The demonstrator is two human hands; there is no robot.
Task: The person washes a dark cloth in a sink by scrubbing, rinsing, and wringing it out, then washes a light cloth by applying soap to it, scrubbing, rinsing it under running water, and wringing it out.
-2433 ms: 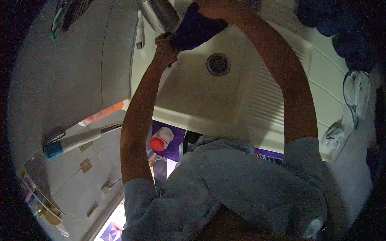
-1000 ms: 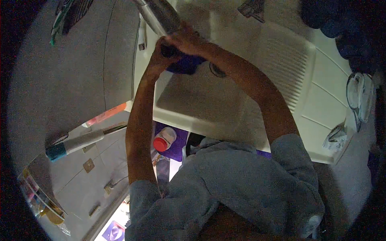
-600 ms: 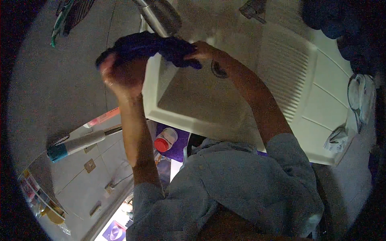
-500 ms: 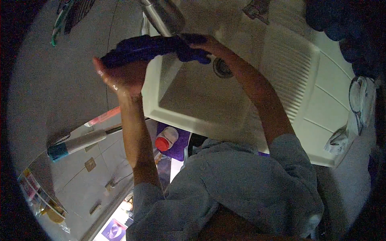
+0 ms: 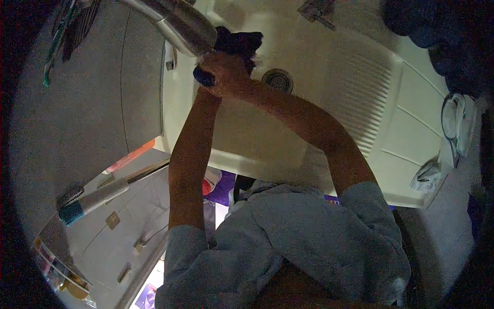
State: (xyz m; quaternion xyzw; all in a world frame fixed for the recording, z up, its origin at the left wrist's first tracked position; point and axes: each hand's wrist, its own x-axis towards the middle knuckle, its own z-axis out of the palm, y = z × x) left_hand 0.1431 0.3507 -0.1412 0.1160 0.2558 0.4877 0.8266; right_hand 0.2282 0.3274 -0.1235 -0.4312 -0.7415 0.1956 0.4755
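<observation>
A bunched dark blue cloth (image 5: 238,43) is squeezed between my two hands over the left part of a cream laundry sink (image 5: 257,131). My right hand (image 5: 231,74) is closed round it, and one end of the cloth pokes out on the left side. Pressed against the right hand is my left hand (image 5: 212,89), also closed on the cloth; most of its fingers are hidden. Just beyond the hands, a thick shiny metal tube (image 5: 188,30) slants in from the upper left. To the right of the hands lies the round drain (image 5: 278,81).
A ribbed washboard surface (image 5: 363,98) lies right of the basin. Dark fabric (image 5: 414,26) hangs at the far right, above crumpled white bags (image 5: 460,121). A tap (image 5: 316,11) is at the back. A white-and-teal tube (image 5: 95,200) lies at the left.
My left hand was spread open under the stretched cloth on the left; it has swung right to meet my right hand. The cloth is now bunched up in both hands.
</observation>
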